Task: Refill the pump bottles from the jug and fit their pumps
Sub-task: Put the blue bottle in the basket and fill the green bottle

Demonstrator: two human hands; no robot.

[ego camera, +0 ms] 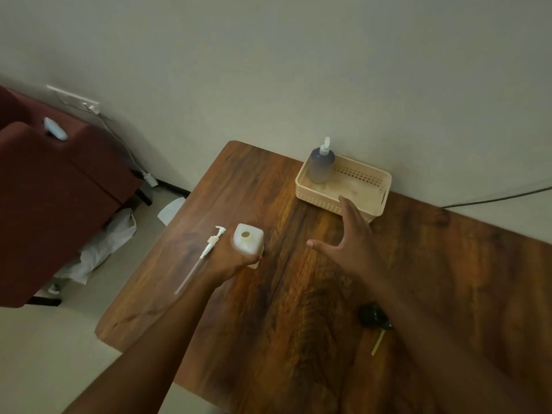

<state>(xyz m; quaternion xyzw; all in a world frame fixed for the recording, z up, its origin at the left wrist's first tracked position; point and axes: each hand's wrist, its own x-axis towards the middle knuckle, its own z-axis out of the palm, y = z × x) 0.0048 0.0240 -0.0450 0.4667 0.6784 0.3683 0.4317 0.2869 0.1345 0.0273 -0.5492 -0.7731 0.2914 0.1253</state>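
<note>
My left hand grips a white square bottle standing upright on the wooden table; its neck is open with no pump in it. A white pump with a long dip tube lies flat on the table just left of that hand. My right hand hovers open over the table, fingers spread, between the bottle and a cream basket. A grey-blue pump bottle with its white pump fitted stands in the basket's left corner. No jug is in view.
A black pump head with a pale tube lies near my right forearm. The table stands against a pale wall. A maroon padded bench sits to the left, with crumpled white paper on the floor beneath it.
</note>
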